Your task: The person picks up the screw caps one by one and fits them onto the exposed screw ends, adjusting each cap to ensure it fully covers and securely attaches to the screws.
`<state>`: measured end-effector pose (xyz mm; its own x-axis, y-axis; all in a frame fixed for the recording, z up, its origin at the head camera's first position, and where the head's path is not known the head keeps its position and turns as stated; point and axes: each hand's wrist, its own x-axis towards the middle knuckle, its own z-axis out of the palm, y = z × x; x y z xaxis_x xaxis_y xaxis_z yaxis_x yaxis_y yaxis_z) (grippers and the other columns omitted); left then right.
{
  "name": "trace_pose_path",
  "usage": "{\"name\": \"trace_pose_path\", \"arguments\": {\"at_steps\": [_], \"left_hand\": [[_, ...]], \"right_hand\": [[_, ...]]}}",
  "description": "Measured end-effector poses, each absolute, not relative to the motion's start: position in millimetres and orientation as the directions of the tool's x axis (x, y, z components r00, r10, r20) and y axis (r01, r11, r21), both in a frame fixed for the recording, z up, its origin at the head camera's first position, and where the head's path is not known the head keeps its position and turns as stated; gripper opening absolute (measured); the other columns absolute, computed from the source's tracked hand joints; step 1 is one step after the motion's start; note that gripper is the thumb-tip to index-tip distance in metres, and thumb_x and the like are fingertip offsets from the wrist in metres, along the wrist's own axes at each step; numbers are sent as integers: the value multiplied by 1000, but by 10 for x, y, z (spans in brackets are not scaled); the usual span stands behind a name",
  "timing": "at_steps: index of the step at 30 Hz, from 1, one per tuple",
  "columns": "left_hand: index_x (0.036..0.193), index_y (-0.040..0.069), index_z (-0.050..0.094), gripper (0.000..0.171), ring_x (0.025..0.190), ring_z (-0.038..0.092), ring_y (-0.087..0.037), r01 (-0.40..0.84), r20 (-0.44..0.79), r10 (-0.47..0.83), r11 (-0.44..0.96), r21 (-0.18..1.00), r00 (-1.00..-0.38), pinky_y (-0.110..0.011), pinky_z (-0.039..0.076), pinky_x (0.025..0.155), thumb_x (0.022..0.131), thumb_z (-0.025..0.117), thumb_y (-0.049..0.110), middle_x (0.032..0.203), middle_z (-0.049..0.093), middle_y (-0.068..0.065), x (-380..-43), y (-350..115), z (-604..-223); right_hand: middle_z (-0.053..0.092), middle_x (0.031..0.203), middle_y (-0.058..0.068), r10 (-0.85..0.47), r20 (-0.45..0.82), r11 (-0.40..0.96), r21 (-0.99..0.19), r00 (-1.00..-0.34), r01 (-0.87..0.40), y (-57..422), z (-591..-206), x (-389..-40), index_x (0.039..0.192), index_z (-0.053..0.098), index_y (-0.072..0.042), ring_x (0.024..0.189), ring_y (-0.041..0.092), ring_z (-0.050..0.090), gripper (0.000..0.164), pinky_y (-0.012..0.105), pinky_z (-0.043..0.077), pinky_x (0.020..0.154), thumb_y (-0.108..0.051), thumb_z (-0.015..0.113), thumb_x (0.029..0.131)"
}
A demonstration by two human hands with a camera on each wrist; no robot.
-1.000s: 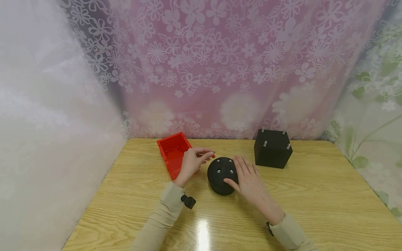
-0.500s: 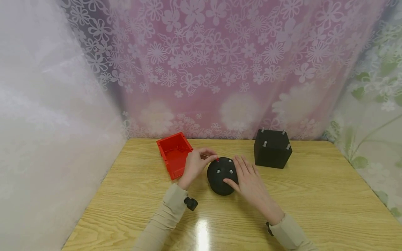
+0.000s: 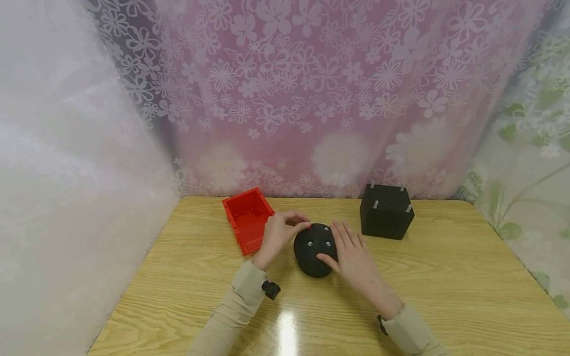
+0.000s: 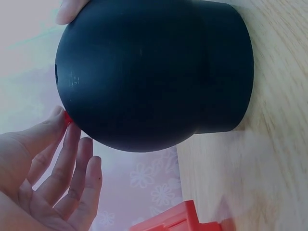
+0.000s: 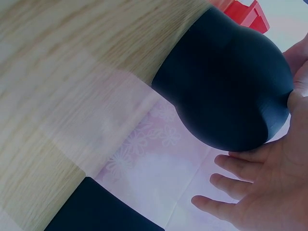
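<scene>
A black round-topped object [image 3: 314, 259] stands upright on the table at the middle of the head view, with silver metal pieces set in holes in its top. In the left wrist view its domed part narrows to a short cylindrical base. My left hand [image 3: 277, 235] pinches a small red piece [image 4: 68, 117] between thumb and index fingertip, right at the dome's upper left; the fingers mostly hide it. My right hand [image 3: 356, 259] rests on the dome's right side, fingers straight and thumb laid across the front.
An open red box [image 3: 249, 230] stands behind my left hand with small red pieces inside. At the back right is a black block [image 3: 386, 217] with several metal studs rising from its top. A flowered curtain [image 3: 311, 99] hangs behind the wooden table [image 3: 178, 296].
My left hand has moved right from beside the red box to the dome, bringing the small red piece to its far left hole. My right hand has stayed on the dome.
</scene>
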<state>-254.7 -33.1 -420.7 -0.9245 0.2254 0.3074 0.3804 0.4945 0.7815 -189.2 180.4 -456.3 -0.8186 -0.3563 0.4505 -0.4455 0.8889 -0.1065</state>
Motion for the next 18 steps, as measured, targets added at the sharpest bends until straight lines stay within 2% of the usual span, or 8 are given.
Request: {"name": "trace_pose_path", "arguments": {"at_steps": [5,12,18], "left_hand": [[101,20,82,13,89,72,-14,411,319,261,503,760,-911,-30,58,78,91,78,28,96,78,6,-2531,-346,-4186],[105,16,80,16,88,72,-14,446,333,301,505,739,-894,-29,58,75,92,76,26,96,78,4,-2528,-357,-4189],[106,20,80,16,89,72,-13,427,312,298,513,745,-902,-28,58,77,93,76,28,98,77,5,-2526,-362,-4195]], "right_hand": [[43,155,23,-354,457,886,-117,-816,-449,1806,-4562,-1890,153,38,4,144,41,38,87,65,34,111,-62,52,97],[42,155,22,-346,451,887,-128,-823,-443,1799,-4539,-1876,153,38,3,145,40,37,85,65,33,112,-56,60,96],[41,156,22,-345,425,891,-131,-837,-434,1795,-4535,-1871,154,37,3,147,40,35,87,64,31,114,-54,64,94]]}}
